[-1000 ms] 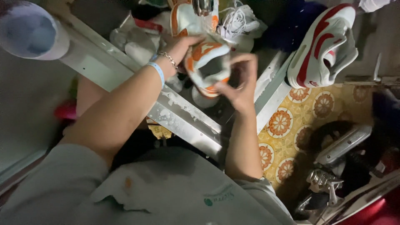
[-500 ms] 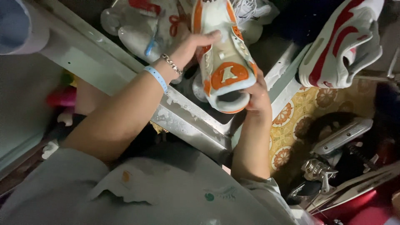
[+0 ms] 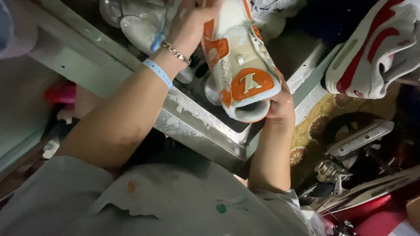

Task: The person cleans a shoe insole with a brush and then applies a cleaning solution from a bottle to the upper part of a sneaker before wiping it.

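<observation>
I hold a white and orange sneaker (image 3: 240, 65) over a metal sink (image 3: 197, 122), heel toward me, wet and soapy. My left hand (image 3: 190, 24), with a chain bracelet and a blue wristband, grips the shoe's left side near the top of the view. My right hand (image 3: 280, 102) holds the heel from below on the right. Both hands are closed on the shoe.
A white and red sneaker (image 3: 376, 52) rests on the sink's right rim. More white shoes (image 3: 140, 26) lie in the sink behind. An orange-patterned tile floor (image 3: 315, 118) and metal parts (image 3: 350, 153) lie at right. A pink object (image 3: 61, 94) sits at left.
The orange sneaker has been turned from opening-up to heel-facing and shifted slightly right and toward me; my left hand moved up along its side, my right hand under the heel.
</observation>
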